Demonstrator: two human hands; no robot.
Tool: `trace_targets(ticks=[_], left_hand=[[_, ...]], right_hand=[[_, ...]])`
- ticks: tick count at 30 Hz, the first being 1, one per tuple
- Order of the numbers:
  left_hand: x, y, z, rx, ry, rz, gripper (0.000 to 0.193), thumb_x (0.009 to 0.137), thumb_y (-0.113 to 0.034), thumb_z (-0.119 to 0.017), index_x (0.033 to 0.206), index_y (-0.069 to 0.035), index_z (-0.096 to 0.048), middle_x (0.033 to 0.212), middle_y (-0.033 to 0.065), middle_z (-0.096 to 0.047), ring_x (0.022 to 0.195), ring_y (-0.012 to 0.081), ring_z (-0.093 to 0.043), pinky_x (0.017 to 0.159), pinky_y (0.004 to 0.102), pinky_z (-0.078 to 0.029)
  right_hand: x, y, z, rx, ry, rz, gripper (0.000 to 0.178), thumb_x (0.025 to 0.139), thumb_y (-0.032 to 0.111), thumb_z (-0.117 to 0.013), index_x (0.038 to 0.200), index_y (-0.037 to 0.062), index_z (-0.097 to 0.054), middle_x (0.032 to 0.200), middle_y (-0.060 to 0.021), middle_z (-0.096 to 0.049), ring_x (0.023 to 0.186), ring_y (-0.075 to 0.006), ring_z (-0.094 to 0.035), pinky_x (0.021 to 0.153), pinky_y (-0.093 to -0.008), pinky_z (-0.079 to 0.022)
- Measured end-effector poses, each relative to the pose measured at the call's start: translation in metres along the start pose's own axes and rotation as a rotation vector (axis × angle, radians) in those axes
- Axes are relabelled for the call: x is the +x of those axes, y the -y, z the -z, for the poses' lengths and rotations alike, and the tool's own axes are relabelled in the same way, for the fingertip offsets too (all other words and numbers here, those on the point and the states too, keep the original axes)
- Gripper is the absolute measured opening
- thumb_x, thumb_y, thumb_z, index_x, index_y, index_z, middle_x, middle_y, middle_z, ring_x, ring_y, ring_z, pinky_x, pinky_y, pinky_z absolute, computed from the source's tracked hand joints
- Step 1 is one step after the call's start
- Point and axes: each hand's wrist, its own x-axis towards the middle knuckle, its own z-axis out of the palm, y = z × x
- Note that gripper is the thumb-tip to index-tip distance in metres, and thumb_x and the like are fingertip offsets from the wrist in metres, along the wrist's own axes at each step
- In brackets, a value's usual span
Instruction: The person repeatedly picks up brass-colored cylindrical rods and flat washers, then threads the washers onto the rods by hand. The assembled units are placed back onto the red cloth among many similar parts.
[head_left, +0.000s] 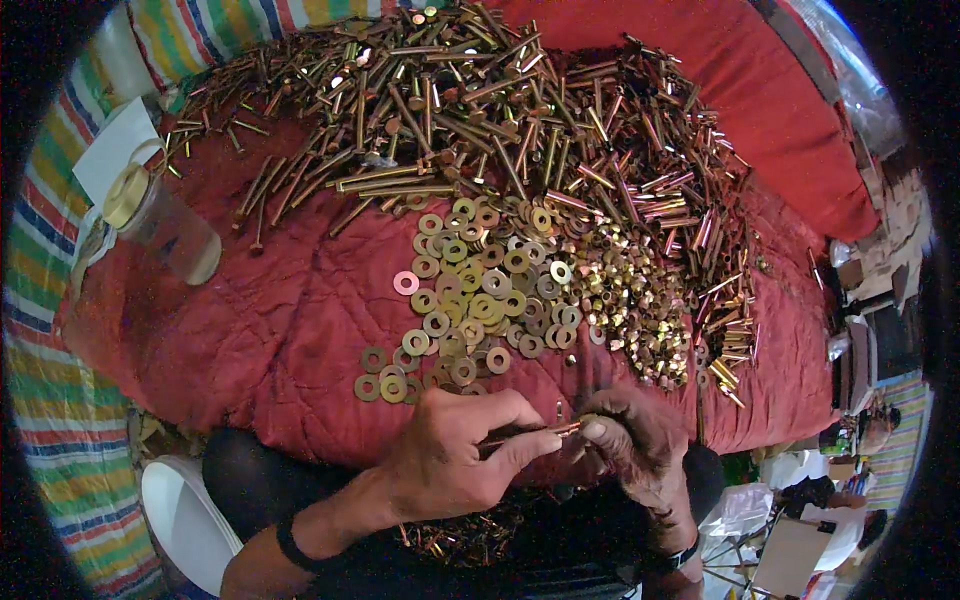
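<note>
In front of me my left hand [455, 455] is closed round a thin coppery metal bolt [568, 429], its tip pointing right past my thumb. My right hand [635, 440] pinches at that tip with thumb and fingers; whether a small nut sits there is hidden. Just beyond my hands lies a heap of flat brass-coloured washers [490, 307]. To its right is a pile of small shiny nuts [635, 290]. A large mound of long bolts [430, 110] spreads along the far side, with slim metal sleeves [705, 215] at the right.
Everything lies on a red quilted cloth [270, 345]. A clear jar with a yellowish lid [160, 225] stands at the left beside a white sheet [115, 150]. More metal pieces [465, 540] lie in my lap below my hands. A white chair [185, 515] is at lower left.
</note>
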Motion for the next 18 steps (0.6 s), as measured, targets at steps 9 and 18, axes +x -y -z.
trace_targets(ticks=[9, 18], left_hand=[[0.001, 0.009, -0.008, 0.156, -0.057, -0.222, 0.014, 0.085, -0.013, -0.084, 0.085, -0.005, -0.072, 0.068, 0.0098, -0.068, 0.053, 0.0242, -0.067, 0.048, 0.0342, -0.049], [0.002, 0.009, 0.0, -0.117, -0.054, 0.097, 0.016, 0.089, -0.014, -0.082, 0.085, -0.001, -0.073, 0.06, -0.0004, -0.06, 0.054, 0.0047, -0.051, 0.049, 0.0262, -0.038]], right_hand=[[0.0, 0.005, -0.009, 0.064, -0.108, -0.523, 0.056, 0.108, 0.049, -0.05, 0.086, 0.0, -0.063, 0.071, -0.0046, -0.062, 0.059, -0.0133, -0.06, 0.055, -0.028, -0.046], [-0.002, -0.004, 0.005, 0.189, -0.189, -0.15, 0.046, 0.093, 0.044, -0.072, 0.101, -0.001, -0.072, 0.087, -0.0076, -0.071, 0.075, -0.0157, -0.066, 0.068, -0.0291, -0.052]])
